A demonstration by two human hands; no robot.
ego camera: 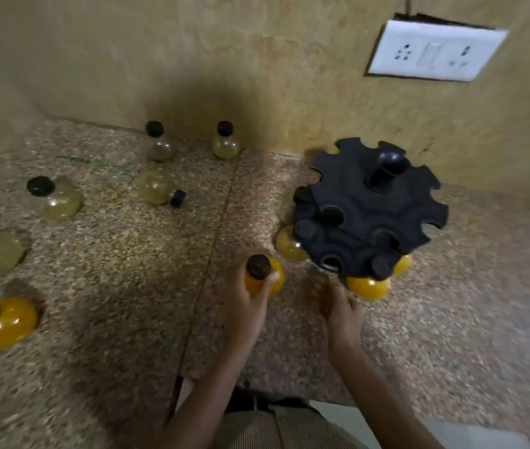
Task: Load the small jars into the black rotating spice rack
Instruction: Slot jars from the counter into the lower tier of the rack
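Observation:
The black rotating spice rack (373, 205) stands at the right of the stone counter, its notched top disc holding several round black-capped jars; a yellow one (368, 288) hangs at its near edge. My left hand (250, 303) grips a yellow jar with a black cap (262, 275) just left of the rack. Below the rack's near edge, my right hand (343, 311) has its fingers loosely curled beside the hanging yellow jar and holds nothing. Loose jars lie and stand across the counter's left half, among them a yellow one (1, 320) at the far left.
The speckled counter (127, 303) meets a tan wall at the back. A white socket plate (433, 51) is on the wall above the rack. Pale and dark jars (224, 140) stand near the wall; one (158, 187) lies on its side.

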